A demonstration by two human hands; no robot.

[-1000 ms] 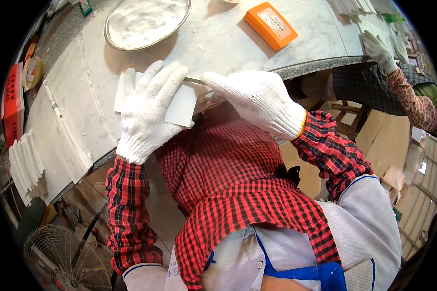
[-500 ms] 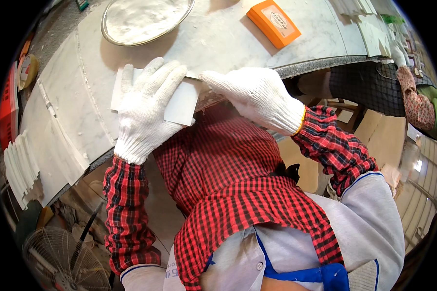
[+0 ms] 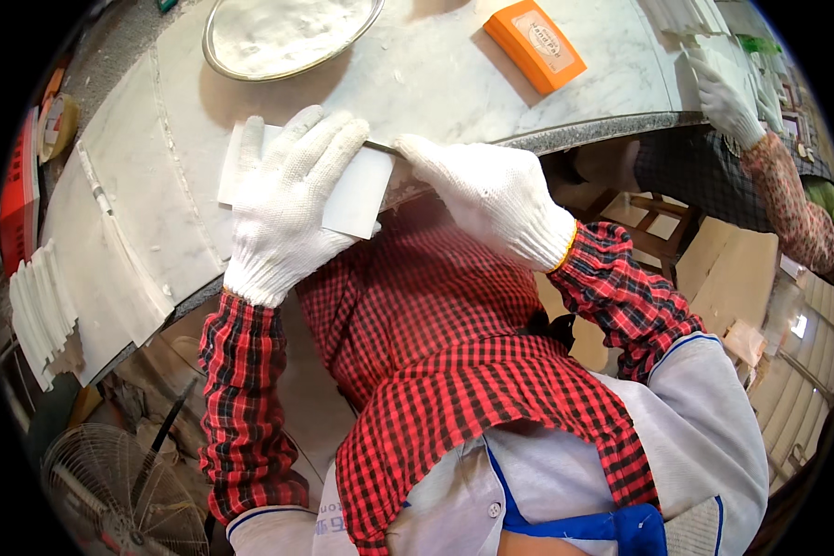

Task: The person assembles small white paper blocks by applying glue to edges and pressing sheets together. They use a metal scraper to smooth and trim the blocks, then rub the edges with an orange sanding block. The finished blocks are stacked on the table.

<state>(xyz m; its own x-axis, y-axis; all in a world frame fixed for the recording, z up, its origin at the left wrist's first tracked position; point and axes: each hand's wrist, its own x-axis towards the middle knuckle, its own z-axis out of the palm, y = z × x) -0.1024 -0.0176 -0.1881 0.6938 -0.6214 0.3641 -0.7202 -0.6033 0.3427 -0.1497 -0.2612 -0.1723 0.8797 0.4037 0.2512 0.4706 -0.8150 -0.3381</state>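
Observation:
My left hand [image 3: 292,208], in a white knit glove, lies with straight fingers across a flat white rectangular tile [image 3: 360,193] at the table's near edge. Its thumb tip shows by the tile's lower edge, so the hand grips the tile. To the right, my right hand [image 3: 496,190], gloved too, is closed with its fingertips beside the tile's upper right corner. A thin dark strip [image 3: 381,146] runs from those fingertips along the tile's edge. What kind of thing it is, I cannot tell; the fingers hide the rest.
A metal-rimmed bowl of white powder [image 3: 283,72] and an orange box [image 3: 537,46] stand on the marble-like table [image 3: 408,97]. White strips [image 3: 42,301] lie at the left. A fan [image 3: 125,491] stands lower left. At the right, a co-worker's gloved hand [image 3: 725,100] touches white pieces.
The view has shifted slightly. My left hand stays on the tile, and my right hand keeps its place beside it. The co-worker's hand at the right has come further into view.

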